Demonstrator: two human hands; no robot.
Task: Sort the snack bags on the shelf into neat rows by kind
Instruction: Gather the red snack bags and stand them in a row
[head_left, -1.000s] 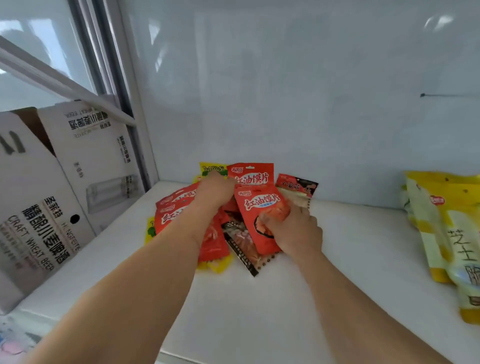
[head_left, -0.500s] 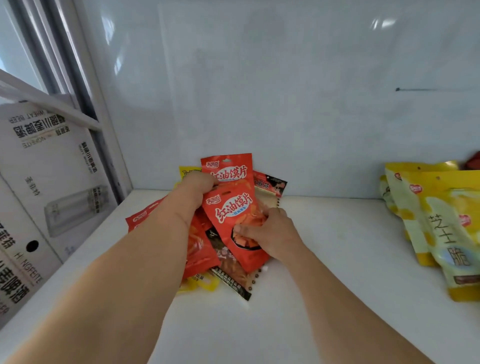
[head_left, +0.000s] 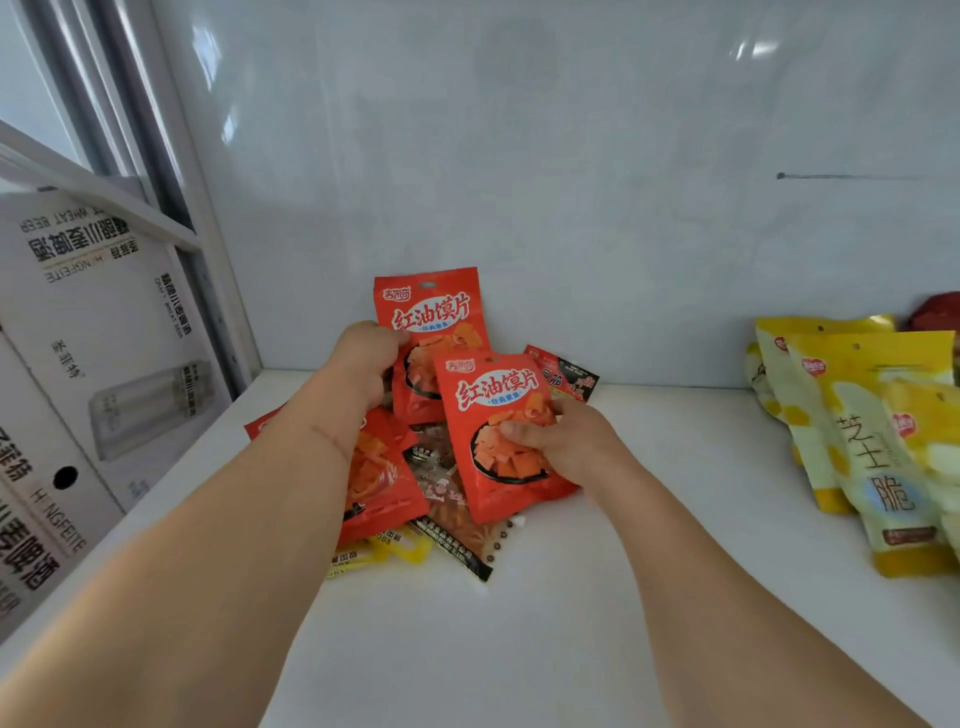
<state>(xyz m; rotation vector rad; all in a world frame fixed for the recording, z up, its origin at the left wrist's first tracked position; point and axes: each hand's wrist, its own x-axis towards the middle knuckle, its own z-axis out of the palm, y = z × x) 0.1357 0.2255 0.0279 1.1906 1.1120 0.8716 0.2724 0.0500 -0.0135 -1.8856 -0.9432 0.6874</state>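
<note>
A: Now that the two red bags stand lifted where a second ago they lay lower in the heap, what does the white shelf (head_left: 597, 623) show, largest first?

B: Cartons (head_left: 93, 364) outside the left edge; yellow bags (head_left: 862, 447) at the right edge; the mixed pile (head_left: 415, 499) near the back edge. Left hand (head_left: 363, 364) grasps the rear red bag (head_left: 431, 322); right hand (head_left: 566, 441) pinches the front red bag (head_left: 493, 410).

A: The meaning?

B: One kind is likely being separated; the dark bag (head_left: 563, 376) and loose pile crowd any row.
</note>
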